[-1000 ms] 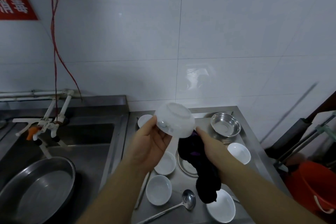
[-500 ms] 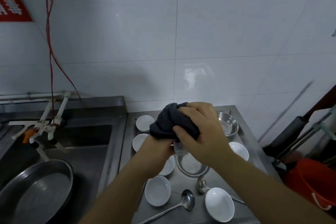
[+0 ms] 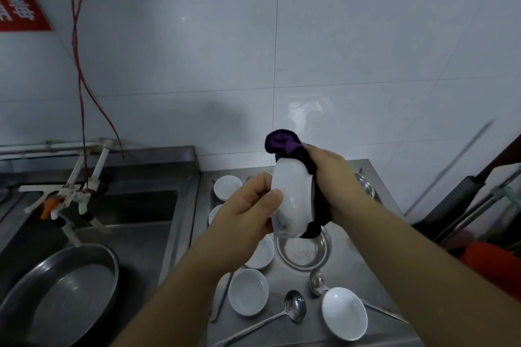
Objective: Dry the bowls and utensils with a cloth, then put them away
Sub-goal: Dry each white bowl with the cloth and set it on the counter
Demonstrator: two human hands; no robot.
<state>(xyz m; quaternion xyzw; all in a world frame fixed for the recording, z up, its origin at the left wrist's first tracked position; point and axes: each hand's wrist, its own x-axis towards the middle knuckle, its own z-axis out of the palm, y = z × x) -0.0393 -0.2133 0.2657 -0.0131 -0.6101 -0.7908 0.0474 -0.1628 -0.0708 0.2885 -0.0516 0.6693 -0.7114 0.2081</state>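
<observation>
I hold a white bowl [image 3: 293, 197] on its side above the steel counter [image 3: 355, 270]. My left hand [image 3: 248, 214] grips its outer wall from the left, thumb across the base. My right hand [image 3: 335, 183] grips a dark purple cloth [image 3: 284, 144] and presses it into the bowl's mouth from the right. Below them lie several white bowls, such as one [image 3: 248, 291] at the front and one [image 3: 344, 313] at the front right, a steel dish [image 3: 303, 252], and two ladles [image 3: 294, 306] [image 3: 317, 282].
A steel sink [image 3: 135, 222] with a large metal basin [image 3: 62, 296] and a white tap [image 3: 73, 194] lies to the left. A red cord [image 3: 81, 70] hangs down the tiled wall. An orange bucket [image 3: 490, 265] and dark poles stand at the right.
The bowl has turned from rim-down to lying on its side. The cloth went from draped over the bowl's base to pressed into its mouth, and my right hand slid to the right side.
</observation>
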